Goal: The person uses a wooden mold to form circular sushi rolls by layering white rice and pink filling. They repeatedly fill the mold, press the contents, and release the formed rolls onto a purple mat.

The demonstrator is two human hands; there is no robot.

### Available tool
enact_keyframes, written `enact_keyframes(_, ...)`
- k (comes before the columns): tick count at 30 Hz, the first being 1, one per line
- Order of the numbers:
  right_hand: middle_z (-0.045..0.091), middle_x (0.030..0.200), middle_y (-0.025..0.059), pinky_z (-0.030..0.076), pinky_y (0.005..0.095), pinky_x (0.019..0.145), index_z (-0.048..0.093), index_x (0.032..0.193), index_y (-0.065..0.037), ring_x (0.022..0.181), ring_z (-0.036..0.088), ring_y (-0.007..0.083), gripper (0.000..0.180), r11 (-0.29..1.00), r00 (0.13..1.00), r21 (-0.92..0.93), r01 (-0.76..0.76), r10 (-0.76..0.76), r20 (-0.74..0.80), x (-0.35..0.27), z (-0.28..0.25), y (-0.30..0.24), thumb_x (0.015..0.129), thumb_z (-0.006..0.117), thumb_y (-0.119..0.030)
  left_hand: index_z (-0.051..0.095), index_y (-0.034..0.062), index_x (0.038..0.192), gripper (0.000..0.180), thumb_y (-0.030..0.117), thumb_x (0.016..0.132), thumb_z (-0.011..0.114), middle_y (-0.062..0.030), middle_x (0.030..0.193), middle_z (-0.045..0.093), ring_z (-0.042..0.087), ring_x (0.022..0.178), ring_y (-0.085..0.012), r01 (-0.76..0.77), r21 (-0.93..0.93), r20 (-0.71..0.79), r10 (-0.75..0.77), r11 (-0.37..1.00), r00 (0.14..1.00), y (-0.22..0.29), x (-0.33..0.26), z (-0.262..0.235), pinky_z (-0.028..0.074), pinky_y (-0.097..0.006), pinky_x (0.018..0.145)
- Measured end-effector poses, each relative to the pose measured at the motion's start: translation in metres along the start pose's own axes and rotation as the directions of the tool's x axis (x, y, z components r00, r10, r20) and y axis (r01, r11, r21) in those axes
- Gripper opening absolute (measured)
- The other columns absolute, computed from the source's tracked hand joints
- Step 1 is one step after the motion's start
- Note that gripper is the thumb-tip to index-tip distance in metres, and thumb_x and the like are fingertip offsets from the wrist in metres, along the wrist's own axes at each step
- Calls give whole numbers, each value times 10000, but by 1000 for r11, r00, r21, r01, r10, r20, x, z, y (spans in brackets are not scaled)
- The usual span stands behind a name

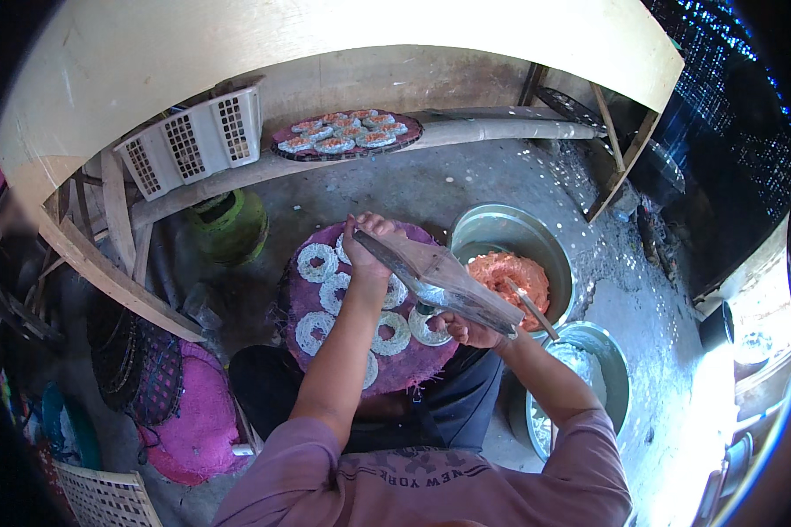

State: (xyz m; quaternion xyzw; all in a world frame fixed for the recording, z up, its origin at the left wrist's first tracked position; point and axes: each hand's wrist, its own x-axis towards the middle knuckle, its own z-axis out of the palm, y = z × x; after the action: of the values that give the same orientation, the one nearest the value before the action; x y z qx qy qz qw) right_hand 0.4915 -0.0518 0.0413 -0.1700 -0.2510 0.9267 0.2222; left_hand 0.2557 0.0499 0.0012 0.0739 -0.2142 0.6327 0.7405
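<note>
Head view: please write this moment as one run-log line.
left hand: holds plastic sheet | right hand: holds sheet's other end | below: purple mat with white rings

The concrete floor (466, 184) carries most things. A metal basin (501, 230) of orange paste stands on it right of the person's knees, with a second basin (611, 369) of whitish stuff just beside it, nearer the person. A green canister (233, 224) stands to the left, and pink sacks (198, 413) lie lower left. At the back, a plank shelf (483, 132) carries a round tray (347, 133) of topped rings and a white crate (193, 140).
</note>
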Motion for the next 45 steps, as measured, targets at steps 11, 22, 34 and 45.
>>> enact_keyframes(11, 556, 1155, 208, 516, 434, 807, 499, 1356, -55, 966, 630, 349, 492, -606, 867, -698, -382, -496, -44, 0, 35, 18, 895, 594, -201, 572, 214, 707, 338, 440, 943, 485, 64, 635, 547, 526, 586, -147, -385, 424, 126, 368, 820, 921, 105, -8, 120, 424, -436, 717)
enact_keyframes(22, 467, 1336, 245, 297, 527, 1065, 304, 1458, -28, 1255, 419, 428, 1014, -403, 675, -811, -425, -738, 13, -4, 32, 87, 666, 839, -366, 552, 47, 771, 603, 579, 953, 333, -114, 739, 531, 507, 714, -260, -670, 705, 438, 886, -235, 151, 228, -305, 267, 429, -386, 726)
enact_keyframes(34, 454, 1393, 160, 303, 441, 1105, 363, 1419, -11, 1314, 415, 286, 776, -5, 566, -1000, 9, -824, 9, -35, 27, 87, 770, 776, -111, 651, 5, 1079, 670, 569, 993, 299, -166, 1089, 666, 622, 1048, -304, -520, 783, -226, 623, -340, -749, 318, -542, 114, 478, -470, 920)
enact_keyframes(45, 455, 1351, 156, 334, 534, 986, 498, 1247, -141, 1205, 443, 415, 869, -460, 903, -798, -389, -363, -231, -120, 13, 130, 503, 904, -332, 488, 41, 1311, 478, 258, 900, 597, -287, 1084, 613, 593, 1037, -450, 859, -1, -11, 859, -512, 512, 194, -477, 33, 470, -518, 881)
